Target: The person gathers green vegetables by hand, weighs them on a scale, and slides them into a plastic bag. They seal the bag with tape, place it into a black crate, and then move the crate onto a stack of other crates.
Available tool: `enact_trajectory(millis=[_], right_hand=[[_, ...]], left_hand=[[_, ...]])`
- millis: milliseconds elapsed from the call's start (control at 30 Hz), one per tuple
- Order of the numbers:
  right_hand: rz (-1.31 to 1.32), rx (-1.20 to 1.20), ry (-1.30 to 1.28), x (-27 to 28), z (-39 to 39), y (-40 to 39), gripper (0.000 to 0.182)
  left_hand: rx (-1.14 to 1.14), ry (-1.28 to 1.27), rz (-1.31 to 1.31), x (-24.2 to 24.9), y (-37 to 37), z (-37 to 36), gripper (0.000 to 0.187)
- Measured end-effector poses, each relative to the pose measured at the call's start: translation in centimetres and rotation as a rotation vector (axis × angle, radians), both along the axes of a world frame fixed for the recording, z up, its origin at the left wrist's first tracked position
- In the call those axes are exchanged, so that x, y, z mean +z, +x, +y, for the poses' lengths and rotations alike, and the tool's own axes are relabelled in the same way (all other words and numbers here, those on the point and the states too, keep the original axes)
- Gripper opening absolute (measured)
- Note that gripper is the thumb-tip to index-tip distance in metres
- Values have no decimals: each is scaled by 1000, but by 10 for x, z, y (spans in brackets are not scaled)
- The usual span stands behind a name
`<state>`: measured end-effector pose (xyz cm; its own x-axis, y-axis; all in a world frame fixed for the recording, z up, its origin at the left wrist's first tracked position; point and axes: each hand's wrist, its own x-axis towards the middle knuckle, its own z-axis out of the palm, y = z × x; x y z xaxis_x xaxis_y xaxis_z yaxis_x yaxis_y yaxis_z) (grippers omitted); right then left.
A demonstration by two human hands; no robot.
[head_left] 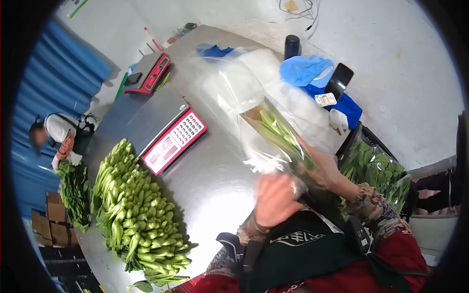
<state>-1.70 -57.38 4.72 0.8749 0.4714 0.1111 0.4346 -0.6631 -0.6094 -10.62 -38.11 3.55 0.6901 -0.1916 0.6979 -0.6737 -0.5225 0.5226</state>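
Head view: counted two scales on one metal table point(215, 190) — the near scale point(174, 141) beside one large heap of green stalks point(139, 212), the far scale point(155, 73) beyond, toward the wall. Saw one smaller pile of leafy greens point(74, 193) near one co-worker point(63, 134) bending at the table's far side. Also counted one dark flask point(291, 47), one light blue cap point(303, 70) and one black phone point(340, 80), all near the clear plastic bags point(254, 66); could not count those bags. Found packed greens point(373, 168) in one black crate at the right; could not count these either.

Held one lot of bagged greens point(278, 127) above the near table edge with the right hand point(317, 168), forearm reaching in from the right, fingers closed around the lower side of the bag. Brought the left hand point(277, 199) in from below, wrist bent, just beside the white strips point(266, 163) — too blurred to judge wide or narrow. Could not tell contact from nearness there.
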Motion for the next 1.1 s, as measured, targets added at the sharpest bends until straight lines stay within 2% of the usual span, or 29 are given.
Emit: enact_trajectory(millis=[33,67,167,233,333,367,400,467,500,567,600,633,667,700,733,800,833,867,900,967,1000,1033,1067,1100], right_hand=[[-13,31,30,6,2,-6,69],[-25,65,58,12,4,-12,69],[49,177,37,32,20,-19,70],[109,242,79,34,38,-19,70],[177,326,238,22,66,-18,71],[200,379,119,26,71,-20,71],[217,435,-1,35,74,-21,72],[296,511,-245,55,82,-29,72],[317,515,-221,52,85,-31,71],[352,527,-183,42,89,-29,69],[207,553,-105,35,101,-29,70],[268,476,-187,30,118,-27,68],[326,394,-268,27,140,-24,66],[382,309,-348,29,156,-20,65],[344,369,-310,34,166,-18,63],[279,483,-233,44,176,-17,58],[217,551,-123,50,176,-16,56],[154,620,-13,60,176,-15,54],[92,687,97,73,176,-14,52],[19,806,85,124,175,-16,50],[-93,813,105,142,170,-21,47],[-111,819,83,157,166,-25,48],[-129,825,61,173,162,-29,50],[-148,832,40,188,159,-33,52]], left_hand=[[250,-528,134,-6,-3,3,58],[422,-730,127,-13,9,16,70],[349,-1298,373,-32,24,39,65],[-60,-1516,659,-40,12,28,54],[-314,-1643,766,-71,-16,-3,54],[-385,-1687,766,-94,-24,-2,53],[-402,-1715,753,-93,-28,6,51],[-380,-1756,729,-69,-32,34,48],[-342,-1771,723,-55,-36,48,48],[-388,-1694,836,-60,-45,48,45],[-405,-1662,878,-66,-51,29,44],[-426,-1623,924,-72,-58,12,44],[-280,-1204,846,-75,-71,-7,39],[-293,-1171,828,-74,-74,-11,38],[-306,-1139,810,-71,-77,-15,37],[-676,-1639,862,-68,-71,0,41],[-878,-1781,850,-53,-66,14,43],[-641,-1809,879,-33,-68,19,57],[-667,-1885,857,-22,-69,27,59],[-718,-2041,813,-2,-74,45,62],[-706,-2063,812,29,-75,54,61],[-693,-2082,806,60,-74,64,61],[-559,-2040,862,73,-75,73,61],[-592,-1950,744,96,-78,81,64]])
